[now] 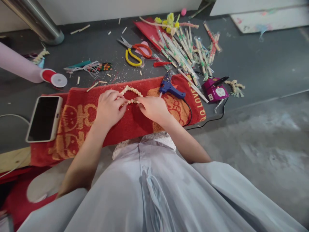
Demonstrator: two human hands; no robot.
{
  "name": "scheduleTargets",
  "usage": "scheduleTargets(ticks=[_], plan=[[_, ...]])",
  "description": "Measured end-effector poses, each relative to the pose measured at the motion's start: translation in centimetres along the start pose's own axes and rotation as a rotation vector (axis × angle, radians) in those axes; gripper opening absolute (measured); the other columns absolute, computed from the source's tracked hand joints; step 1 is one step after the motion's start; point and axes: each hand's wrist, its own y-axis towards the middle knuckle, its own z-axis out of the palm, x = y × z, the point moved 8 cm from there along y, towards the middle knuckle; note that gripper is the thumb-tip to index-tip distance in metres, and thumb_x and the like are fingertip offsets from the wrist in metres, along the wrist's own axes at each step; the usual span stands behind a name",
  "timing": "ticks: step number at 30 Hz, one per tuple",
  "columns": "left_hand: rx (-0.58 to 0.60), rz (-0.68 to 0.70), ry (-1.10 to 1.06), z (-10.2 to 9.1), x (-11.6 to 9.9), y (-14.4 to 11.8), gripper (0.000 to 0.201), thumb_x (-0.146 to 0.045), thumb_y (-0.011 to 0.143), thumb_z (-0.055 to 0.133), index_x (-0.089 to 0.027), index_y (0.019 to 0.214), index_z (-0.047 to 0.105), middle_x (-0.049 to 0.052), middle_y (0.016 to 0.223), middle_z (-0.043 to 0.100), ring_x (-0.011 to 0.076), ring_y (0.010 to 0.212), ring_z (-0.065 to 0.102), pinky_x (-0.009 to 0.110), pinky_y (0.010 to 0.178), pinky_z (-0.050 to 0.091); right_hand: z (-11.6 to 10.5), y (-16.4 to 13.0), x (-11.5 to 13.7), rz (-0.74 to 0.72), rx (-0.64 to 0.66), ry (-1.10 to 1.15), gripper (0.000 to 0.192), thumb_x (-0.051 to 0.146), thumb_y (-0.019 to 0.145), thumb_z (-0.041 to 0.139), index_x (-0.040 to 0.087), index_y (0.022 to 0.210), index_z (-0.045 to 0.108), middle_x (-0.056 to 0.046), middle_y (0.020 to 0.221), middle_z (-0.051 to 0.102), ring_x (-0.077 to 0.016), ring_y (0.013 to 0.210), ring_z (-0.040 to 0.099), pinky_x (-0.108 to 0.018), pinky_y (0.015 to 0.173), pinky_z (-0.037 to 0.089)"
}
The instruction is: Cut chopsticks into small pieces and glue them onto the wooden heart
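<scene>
The red towel (136, 125) lies along the front of the dark tabletop (260, 64), and the cream loop (127, 87) is over its middle part, toward its far edge. Whether the loop touches the cloth or is held a little above, I cannot tell. Its longer direction goes roughly along the towel, with one end at each grip. The left hand (109, 104), on the towel's left side, appears to pinch the loop's left end with bent fingers; the right hand (152, 106) pinches the near strand at its right end. Both are equally near.

Between the two wrists, plain red cloth shows down to the towel's near edge. On the right part of the towel, just beyond the right hand, lies the blue glue gun (170, 88), so I judge that side as the tighter one. The phone (44, 119) rests at the towel's left end, well apart from the left hand. Beyond the towel's far edge are the scissors (131, 47).
</scene>
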Motion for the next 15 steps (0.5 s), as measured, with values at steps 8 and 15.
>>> scheduleTargets(ticks=[8,15], plan=[[-0.007,0.010,-0.012,0.5,0.1,-0.3,0.027,-0.036,0.093,0.045,-0.029,0.099,0.071,0.006,0.110,0.068,0.0276,0.117,0.053,0.046,0.099,0.045,0.4,0.1,0.3,0.006,0.017,0.060,0.037,0.030,0.097,0.033,0.024,0.116,0.064,-0.007,0.110,0.072,-0.0243,0.098,0.067,-0.032,0.073,0.043],[-0.025,-0.135,-0.024,-0.7,1.3,-0.9,0.040,-0.043,0.087,0.054,-0.026,0.124,0.058,0.009,0.118,0.065,0.0290,0.116,0.056,0.046,0.099,0.044,-0.6,0.5,-1.8,0.156,-0.021,0.043,0.038,0.035,0.092,0.046,0.019,0.125,0.057,-0.012,0.112,0.071,-0.0291,0.099,0.067,-0.036,0.076,0.047]])
